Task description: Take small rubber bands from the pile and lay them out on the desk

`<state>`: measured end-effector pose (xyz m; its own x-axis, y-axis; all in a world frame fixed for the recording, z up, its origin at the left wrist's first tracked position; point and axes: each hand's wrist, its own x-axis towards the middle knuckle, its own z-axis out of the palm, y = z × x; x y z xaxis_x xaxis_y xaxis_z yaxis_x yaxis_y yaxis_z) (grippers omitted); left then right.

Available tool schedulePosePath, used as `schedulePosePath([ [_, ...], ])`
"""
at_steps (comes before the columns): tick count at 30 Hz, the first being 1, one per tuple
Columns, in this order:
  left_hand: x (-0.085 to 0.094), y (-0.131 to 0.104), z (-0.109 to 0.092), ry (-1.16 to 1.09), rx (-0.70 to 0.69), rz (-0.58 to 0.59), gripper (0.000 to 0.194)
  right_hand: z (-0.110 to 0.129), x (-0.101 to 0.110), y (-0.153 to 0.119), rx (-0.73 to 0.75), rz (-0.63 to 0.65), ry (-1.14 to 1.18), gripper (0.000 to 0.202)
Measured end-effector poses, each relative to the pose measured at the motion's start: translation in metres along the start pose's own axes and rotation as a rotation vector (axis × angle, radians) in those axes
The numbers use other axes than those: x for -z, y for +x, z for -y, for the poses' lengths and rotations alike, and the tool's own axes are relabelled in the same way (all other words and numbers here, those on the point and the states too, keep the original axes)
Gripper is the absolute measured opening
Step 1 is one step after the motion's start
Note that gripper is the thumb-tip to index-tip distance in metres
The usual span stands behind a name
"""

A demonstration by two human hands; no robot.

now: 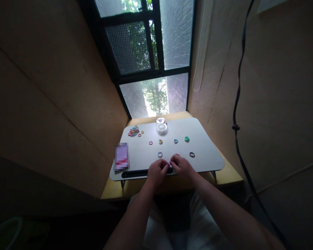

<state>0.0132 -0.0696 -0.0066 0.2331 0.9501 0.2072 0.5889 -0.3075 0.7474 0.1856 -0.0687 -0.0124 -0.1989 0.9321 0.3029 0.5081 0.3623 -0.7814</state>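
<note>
My left hand (157, 171) and my right hand (182, 166) meet near the front edge of a white lap table (141, 156). Thumbs and fingertips are pinched together around a tiny pale thing, too small to make out. Just beyond my right fingers a red band (177, 155) is partly hidden. A purple band (160, 155) lies beyond my left hand, and a dark band (192, 155) to the right. Farther back, small elastic-looking bands lie in a row: pink (150, 142), yellow (160, 141), blue (175, 141) and green (187, 139).
A mixed pile of coloured bands (133, 131) sits at the back left. Near the window stands a clear round container (162, 129). A phone-like purple rectangle (121, 156), blurred, lies at left. The dark slot (135, 173) runs along the front edge. Walls flank both sides.
</note>
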Motion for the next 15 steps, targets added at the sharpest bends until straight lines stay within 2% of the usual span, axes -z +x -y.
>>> schedulePosePath([
  [15, -0.0021, 0.0012, 0.0061, -0.02, -0.02, 0.004, 0.022, -0.0011, -0.0009, 0.0002, 0.006, -0.012, 0.011, 0.009],
])
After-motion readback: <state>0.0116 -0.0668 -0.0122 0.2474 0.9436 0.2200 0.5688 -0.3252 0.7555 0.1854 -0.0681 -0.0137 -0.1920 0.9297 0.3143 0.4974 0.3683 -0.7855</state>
